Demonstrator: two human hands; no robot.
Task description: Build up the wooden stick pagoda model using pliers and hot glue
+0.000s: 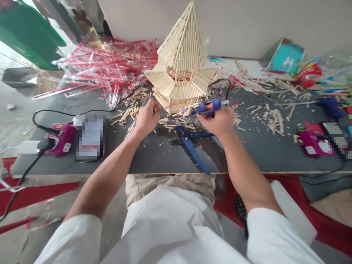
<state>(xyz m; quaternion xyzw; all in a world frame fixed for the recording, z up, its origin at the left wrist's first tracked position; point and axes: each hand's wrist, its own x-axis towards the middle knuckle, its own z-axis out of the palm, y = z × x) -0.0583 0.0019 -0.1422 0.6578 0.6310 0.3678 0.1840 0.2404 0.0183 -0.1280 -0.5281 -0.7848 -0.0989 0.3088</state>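
Observation:
A tall model house of pale wooden sticks (183, 62) stands at the back middle of the dark table (154, 157). My right hand (218, 121) is closed round a blue glue gun (205, 108) whose nozzle points left at the model's base. My left hand (147, 117) is pinched at the base's front left corner, its fingers together on something too small to make out. Blue-handled cutters (192, 143) lie on the table between my wrists. Cut stick pieces (132, 106) are scattered around the model.
A heap of red and clear wrappers (107, 66) fills the back left. A phone (90, 137) and a magenta device (62, 139) with a cable lie at left. Another magenta device (313, 143) and colourful clutter (310, 73) sit at right. A wall stands behind.

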